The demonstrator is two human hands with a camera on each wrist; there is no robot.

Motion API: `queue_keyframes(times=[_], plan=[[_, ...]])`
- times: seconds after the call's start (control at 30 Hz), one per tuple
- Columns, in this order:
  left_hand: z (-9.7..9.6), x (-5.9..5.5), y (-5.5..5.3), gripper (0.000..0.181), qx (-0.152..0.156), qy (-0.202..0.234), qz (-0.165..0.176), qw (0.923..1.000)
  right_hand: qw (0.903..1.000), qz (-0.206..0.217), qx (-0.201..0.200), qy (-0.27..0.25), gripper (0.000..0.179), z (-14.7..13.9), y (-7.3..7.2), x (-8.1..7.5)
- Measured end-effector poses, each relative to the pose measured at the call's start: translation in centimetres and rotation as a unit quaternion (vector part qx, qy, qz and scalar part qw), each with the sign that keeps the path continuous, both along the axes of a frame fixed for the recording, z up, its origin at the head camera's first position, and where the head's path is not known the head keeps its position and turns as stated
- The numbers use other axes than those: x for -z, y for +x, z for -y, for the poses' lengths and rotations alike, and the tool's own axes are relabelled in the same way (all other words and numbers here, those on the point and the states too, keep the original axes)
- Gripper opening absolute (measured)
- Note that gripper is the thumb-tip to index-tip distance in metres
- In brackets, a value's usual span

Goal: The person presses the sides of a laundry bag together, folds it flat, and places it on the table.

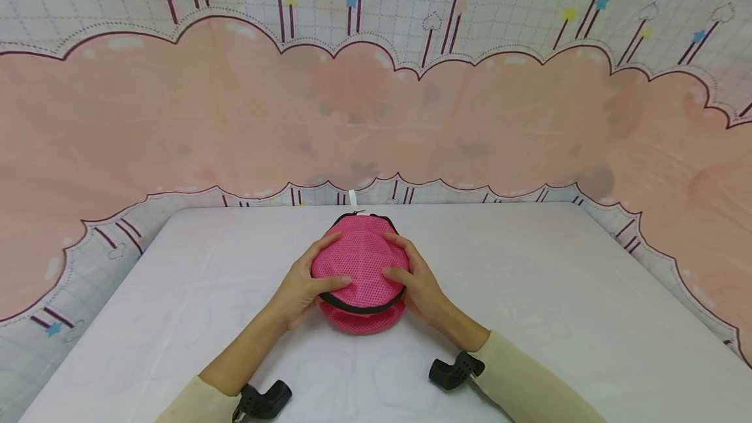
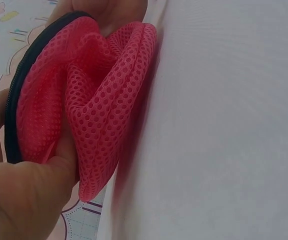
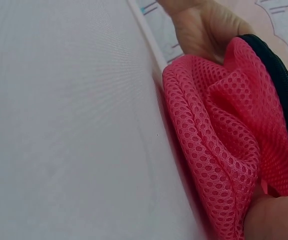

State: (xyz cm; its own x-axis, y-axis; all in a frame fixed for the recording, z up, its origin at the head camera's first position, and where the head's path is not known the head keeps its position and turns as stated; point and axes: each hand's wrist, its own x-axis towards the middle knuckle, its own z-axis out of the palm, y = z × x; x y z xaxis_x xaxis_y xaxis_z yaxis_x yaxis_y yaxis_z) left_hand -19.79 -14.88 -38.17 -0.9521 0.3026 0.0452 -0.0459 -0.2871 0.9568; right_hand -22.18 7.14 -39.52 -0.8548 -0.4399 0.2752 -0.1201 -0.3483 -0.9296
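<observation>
A round pink mesh laundry bag (image 1: 360,256) with black zipper trim is held upright over the middle of the table. My left hand (image 1: 297,289) grips its left side, thumb across the near face and fingers along the upper edge. On the opposite side my right hand (image 1: 424,287) holds it the same way. Below the black trim, the softer lower part (image 1: 363,324) of the bag sags in folds close to the tabletop, as the left wrist view also shows in its creased mesh (image 2: 109,105). A white tab (image 1: 352,198) sticks up at the top.
The white-covered table (image 1: 558,292) spreads out on both sides of the bag. Behind it hangs a patterned cloth backdrop (image 1: 376,123) with peach cloud shapes, running round both sides. Black wrist cameras (image 1: 266,401) sit by the beige sleeves (image 1: 529,377).
</observation>
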Motion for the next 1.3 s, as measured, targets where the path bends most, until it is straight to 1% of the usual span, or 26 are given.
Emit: queue_keyframes(times=[0.37,0.63,1.03,1.3], plan=[[0.15,0.51,-0.08,0.082,0.002,0.007,0.002,1.0000,0.9996,0.007,-0.017,-0.020,0.061,0.03,0.05,0.26],[0.21,0.68,-0.05,0.082,0.009,0.016,0.005,0.9998,0.9997,0.005,-0.010,-0.020,0.061,0.04,0.00,0.42],[0.00,0.95,0.05,0.084,0.013,0.016,0.001,0.9998,0.9994,0.023,-0.003,-0.025,0.061,0.03,0.09,0.53],[-0.01,1.00,-0.03,0.085,0.029,0.032,-0.001,0.9991,0.9995,0.020,-0.006,-0.024,0.059,0.03,-0.05,0.73]])
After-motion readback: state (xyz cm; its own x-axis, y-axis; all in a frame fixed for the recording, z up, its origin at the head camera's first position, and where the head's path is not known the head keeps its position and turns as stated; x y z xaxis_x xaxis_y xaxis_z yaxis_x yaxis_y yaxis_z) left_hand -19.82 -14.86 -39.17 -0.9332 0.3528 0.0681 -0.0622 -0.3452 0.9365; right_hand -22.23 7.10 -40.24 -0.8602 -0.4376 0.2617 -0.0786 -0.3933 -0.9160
